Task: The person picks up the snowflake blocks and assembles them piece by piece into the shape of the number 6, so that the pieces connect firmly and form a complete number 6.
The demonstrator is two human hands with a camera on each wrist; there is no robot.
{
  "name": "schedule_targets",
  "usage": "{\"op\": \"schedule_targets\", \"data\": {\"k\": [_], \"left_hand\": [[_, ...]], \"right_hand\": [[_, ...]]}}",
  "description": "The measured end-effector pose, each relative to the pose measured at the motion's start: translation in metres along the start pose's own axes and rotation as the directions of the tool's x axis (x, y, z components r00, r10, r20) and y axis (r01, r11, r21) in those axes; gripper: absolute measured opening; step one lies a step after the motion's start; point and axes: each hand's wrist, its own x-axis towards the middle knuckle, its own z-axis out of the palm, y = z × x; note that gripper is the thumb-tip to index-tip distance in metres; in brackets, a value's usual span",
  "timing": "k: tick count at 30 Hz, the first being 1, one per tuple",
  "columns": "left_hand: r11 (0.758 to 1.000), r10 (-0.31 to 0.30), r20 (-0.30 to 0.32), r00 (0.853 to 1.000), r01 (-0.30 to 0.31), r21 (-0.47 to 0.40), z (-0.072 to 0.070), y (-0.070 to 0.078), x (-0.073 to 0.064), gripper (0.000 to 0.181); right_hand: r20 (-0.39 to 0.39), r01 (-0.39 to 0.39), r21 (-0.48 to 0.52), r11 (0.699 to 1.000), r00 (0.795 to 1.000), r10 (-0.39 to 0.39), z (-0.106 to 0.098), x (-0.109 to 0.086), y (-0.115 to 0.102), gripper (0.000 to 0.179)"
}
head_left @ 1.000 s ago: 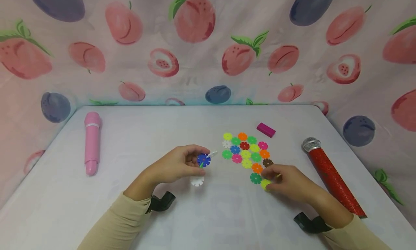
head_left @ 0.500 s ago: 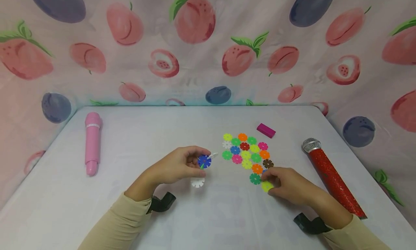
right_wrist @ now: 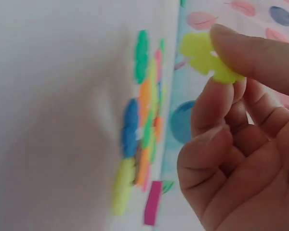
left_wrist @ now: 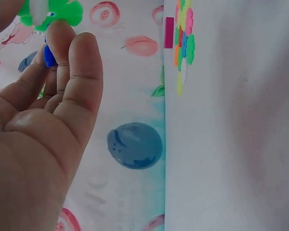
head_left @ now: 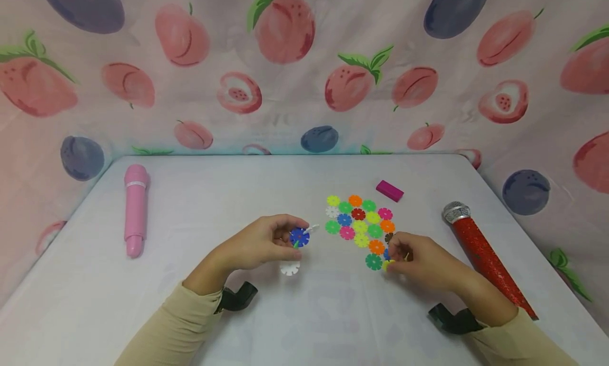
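My left hand [head_left: 261,241] pinches a small cluster of joined snowflake discs. It includes a blue disc [head_left: 299,237], a white disc [head_left: 289,269] below it and a green disc [left_wrist: 70,13], plus a white one seen edge-on. Between thumb and fingertips, my right hand [head_left: 423,260] pinches a yellow snowflake disc [right_wrist: 204,53], raised off the table in the right wrist view. Loose snowflake discs in several colours lie flat just left of the right hand, among them a teal-green disc [head_left: 373,261] and an orange disc [head_left: 377,246]. My right fingers partly cover the brown disc [head_left: 388,238].
A pink toy microphone [head_left: 136,210] lies on the left of the white table [head_left: 214,191]. On the right is a red glittery microphone [head_left: 490,263], close to my right forearm. A magenta block [head_left: 389,191] sits behind the discs. Fruit-patterned cloth [head_left: 285,101] hangs behind.
My right hand has taken hold of the yellow disc at the near end of the group and lifted it, moving slightly away from me. The left hand stays nearly still with its joined discs.
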Motion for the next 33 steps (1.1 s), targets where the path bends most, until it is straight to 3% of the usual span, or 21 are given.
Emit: {"op": "schedule_targets", "data": {"k": [7, 15, 22, 29, 33], "left_hand": [[1.0, -0.013, 0.001, 1.0, 0.013, 0.0, 0.0, -0.001, -0.001, 0.052], [1.0, -0.016, 0.007, 1.0, 0.017, -0.014, 0.001, 0.0, 0.001, 0.052], [1.0, 0.006, 0.008, 1.0, -0.006, -0.025, 0.001, -0.001, 0.001, 0.049], [1.0, 0.028, 0.005, 1.0, -0.028, 0.004, 0.002, 0.0, 0.0, 0.039], [0.997, 0.054, -0.004, 0.999, -0.054, 0.046, 0.003, 0.0, -0.001, 0.031]], "right_hand": [[-0.043, 0.135, 0.068, 0.988, 0.99, -0.132, 0.0, 0.014, -0.025, 0.021], [-0.075, 0.231, 0.171, 0.958, 0.972, -0.221, 0.008, 0.034, -0.042, 0.025], [-0.112, 0.27, 0.294, 0.917, 0.962, -0.248, 0.016, 0.046, -0.059, 0.024], [-0.137, 0.272, 0.315, 0.909, 0.961, -0.24, 0.026, 0.048, -0.062, 0.028], [-0.138, 0.29, 0.363, 0.886, 0.956, -0.257, 0.033, 0.049, -0.063, 0.029]]}}
